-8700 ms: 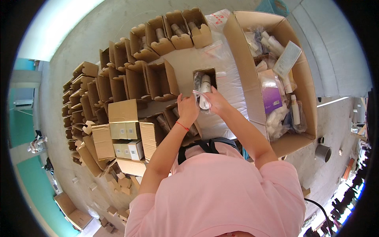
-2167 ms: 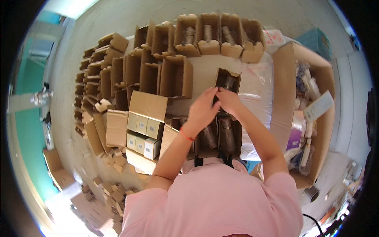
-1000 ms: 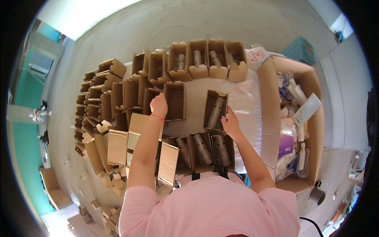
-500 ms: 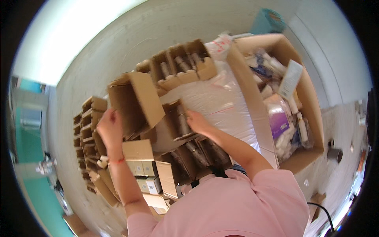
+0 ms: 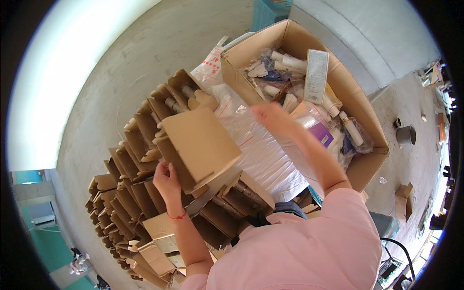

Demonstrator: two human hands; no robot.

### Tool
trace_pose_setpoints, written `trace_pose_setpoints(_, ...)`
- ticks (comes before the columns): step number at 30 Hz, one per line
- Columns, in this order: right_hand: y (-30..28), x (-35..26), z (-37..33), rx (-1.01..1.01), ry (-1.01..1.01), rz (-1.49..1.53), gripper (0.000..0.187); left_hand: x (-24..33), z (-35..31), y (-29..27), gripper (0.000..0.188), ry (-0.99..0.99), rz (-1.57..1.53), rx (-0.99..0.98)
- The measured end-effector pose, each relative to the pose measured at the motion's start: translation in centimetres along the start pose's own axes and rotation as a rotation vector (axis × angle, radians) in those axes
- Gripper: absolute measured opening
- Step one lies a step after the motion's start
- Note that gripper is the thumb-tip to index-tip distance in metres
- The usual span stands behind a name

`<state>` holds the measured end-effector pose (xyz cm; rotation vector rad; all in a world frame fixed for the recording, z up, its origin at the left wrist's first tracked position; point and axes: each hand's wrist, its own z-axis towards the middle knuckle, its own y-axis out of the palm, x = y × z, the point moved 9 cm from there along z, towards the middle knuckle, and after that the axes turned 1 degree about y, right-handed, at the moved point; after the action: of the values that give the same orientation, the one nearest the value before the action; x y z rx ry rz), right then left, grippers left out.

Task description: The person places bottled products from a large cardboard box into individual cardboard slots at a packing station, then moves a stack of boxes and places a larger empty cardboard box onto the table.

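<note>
Apparently this is a handling step: one hand steadies a carton while the other is out over the big box. The carton (image 5: 203, 145) sits at a slant beside the open cartons, its plain brown face turned upward and outward. On its left edge, the left hand (image 5: 167, 180) has its fingers curled in, seemingly pinching the cardboard wall between thumb and fingertips; the exact contact is partly hidden.

Meanwhile the right hand (image 5: 273, 120) hangs over the near wall of the big box (image 5: 369, 166), well apart from the carton. It is blurred, so I cannot tell whether its grip is spread or pressed together, and nothing can be made out in it.

Inside that box lie a tall pale pack (image 5: 316, 76), a purple packet (image 5: 320, 133) and a white bottle (image 5: 354, 131) in clear plastic, all jumbled together. White plastic sheeting (image 5: 258, 166) lies between the box and the carton.

As I judge it, the next move calls for the left pinch to keep the carton from tipping into its neighbours. Should the right hand go into the box, it would need to clear the rim and part the loose wrapping; should it come back to the carton, a support on the free side would help level it.
</note>
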<state>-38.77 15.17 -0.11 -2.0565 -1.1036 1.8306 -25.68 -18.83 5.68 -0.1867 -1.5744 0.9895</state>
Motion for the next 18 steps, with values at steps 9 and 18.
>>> trace_pose_setpoints(9,-13.6,16.1,11.3,0.626,0.174,-0.671,0.059,-4.1,-2.1,10.4,0.018,0.072,0.331,-0.261)
trace_pose_setpoints(18,-12.3,17.5,13.7,0.318,0.410,-1.040,0.040,-5.6,-4.2,8.6,0.043,-0.091,0.207,-0.271)
